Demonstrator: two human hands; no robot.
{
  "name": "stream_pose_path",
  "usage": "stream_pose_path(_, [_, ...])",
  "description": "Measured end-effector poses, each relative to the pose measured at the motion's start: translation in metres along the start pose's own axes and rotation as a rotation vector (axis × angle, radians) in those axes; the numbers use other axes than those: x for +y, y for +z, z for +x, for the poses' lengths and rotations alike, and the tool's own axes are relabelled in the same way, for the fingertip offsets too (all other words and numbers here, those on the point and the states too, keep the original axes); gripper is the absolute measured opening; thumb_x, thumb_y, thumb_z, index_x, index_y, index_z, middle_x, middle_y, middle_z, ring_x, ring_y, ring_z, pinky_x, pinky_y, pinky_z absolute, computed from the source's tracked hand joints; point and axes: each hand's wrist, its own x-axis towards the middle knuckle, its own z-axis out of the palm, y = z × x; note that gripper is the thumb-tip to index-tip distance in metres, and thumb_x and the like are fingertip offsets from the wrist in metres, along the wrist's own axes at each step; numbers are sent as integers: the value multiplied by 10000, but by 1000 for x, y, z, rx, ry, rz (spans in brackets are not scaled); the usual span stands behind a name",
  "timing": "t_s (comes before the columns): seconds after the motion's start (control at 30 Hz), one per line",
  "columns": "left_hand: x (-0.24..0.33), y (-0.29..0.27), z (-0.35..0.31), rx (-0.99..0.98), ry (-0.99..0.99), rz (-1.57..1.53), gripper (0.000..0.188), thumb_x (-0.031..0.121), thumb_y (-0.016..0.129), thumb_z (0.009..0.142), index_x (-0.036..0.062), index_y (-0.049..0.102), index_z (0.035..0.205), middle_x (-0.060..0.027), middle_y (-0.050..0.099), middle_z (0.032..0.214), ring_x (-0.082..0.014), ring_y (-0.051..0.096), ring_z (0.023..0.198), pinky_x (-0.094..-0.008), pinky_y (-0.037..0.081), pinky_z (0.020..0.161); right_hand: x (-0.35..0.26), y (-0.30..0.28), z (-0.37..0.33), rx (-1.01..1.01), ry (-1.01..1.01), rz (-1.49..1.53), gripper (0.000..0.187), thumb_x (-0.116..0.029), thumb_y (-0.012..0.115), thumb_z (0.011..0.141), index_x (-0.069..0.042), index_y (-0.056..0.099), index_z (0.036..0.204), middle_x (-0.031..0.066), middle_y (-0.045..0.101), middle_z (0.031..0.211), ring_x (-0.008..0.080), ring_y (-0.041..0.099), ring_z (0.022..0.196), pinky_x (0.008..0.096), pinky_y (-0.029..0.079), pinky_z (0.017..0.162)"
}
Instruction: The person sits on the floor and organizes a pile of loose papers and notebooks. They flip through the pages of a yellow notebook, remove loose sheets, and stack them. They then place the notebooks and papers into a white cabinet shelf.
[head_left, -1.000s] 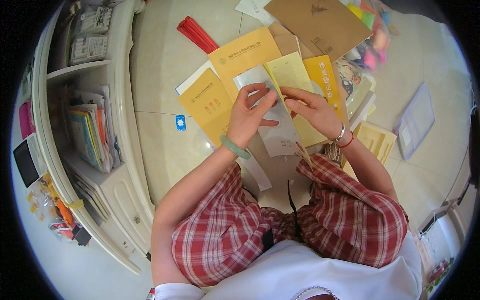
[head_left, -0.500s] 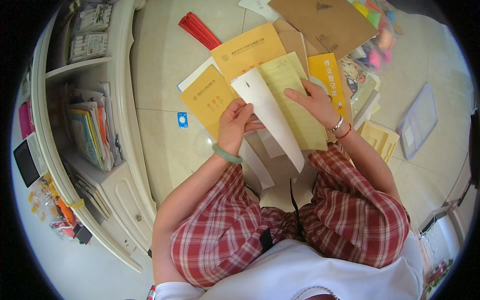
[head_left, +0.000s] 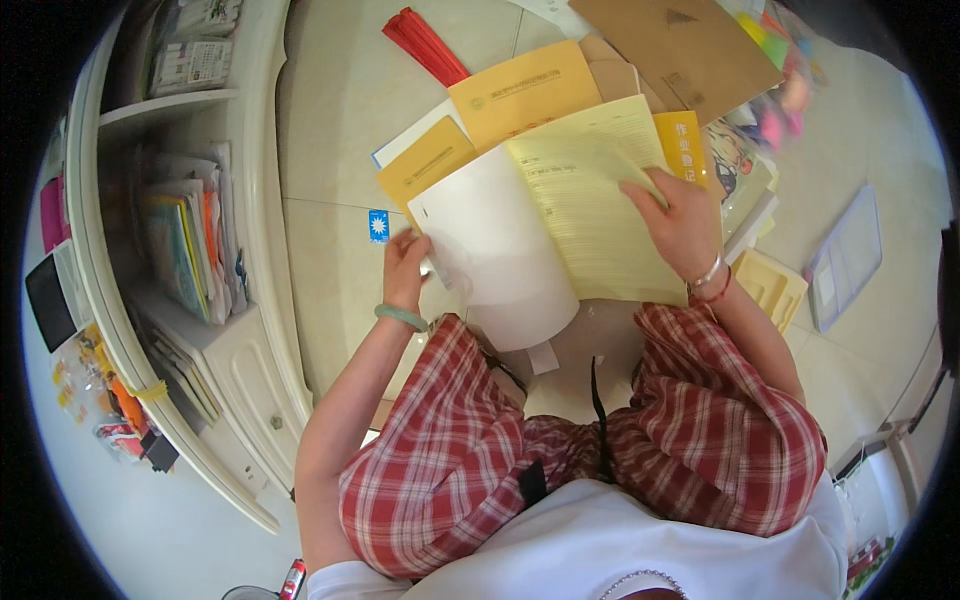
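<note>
An exercise book lies open in front of me, with a white inner cover [head_left: 490,245] on the left and pale yellow lined pages [head_left: 600,215] on the right. My left hand [head_left: 405,265] pinches the outer left edge of the white cover. On the other side, my right hand [head_left: 684,225] grips the right edge, its thumb over the yellow page; some of its fingers are hidden. Beneath and behind the open book are a yellow-orange exercise book [head_left: 525,95] and a smaller yellow booklet [head_left: 425,160]. Another orange booklet [head_left: 683,135] shows beside my right hand.
A bundle of red sticks [head_left: 425,47] and a small blue card [head_left: 379,226] lie on the tiled floor. A brown folder [head_left: 690,55] is at the back. Rightward are a cream tray [head_left: 765,285] and a clear plastic lid [head_left: 846,258]. A white shelf unit [head_left: 262,200] stands left.
My left hand has moved left and down with the white cover, opening the book wider. My right hand has shifted slightly right and down. The view has shifted a little.
</note>
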Motion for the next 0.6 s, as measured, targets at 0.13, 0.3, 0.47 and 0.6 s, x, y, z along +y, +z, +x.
stream_pose_path(0.13, [40,17,9,196,945,337,351,278,539,910,60,530,1184,-106,578,1141,-236,535,1070,-381,363,948,-16,2,-20,35,-349,-36,242,-53,646,751,-50,632,993,123,642,843,273,596,666,349,482,567])
stream_pose_path(0.3, [111,45,-20,-78,1011,1114,312,273,533,913,74,590,1146,-119,674,860,-297,622,861,-377,461,801,-25,4,-28,14,-561,-127,416,4,652,623,-32,626,1036,77,638,954,234,616,729,318,509,596])
stream_pose_path(0.47, [107,44,-29,-259,777,554,350,306,541,911,98,566,1192,-63,634,724,-210,593,585,-334,462,588,-28,4,-31,52,-547,-113,400,10,658,627,-25,629,1024,86,637,937,232,615,727,320,511,599])
stream_pose_path(0.6, [109,44,-48,-376,715,519,485,361,614,865,142,499,1283,-43,609,724,-154,574,599,-283,449,581,-28,3,-32,20,-515,-98,377,6,664,641,-31,635,1016,84,640,926,233,618,735,314,515,609])
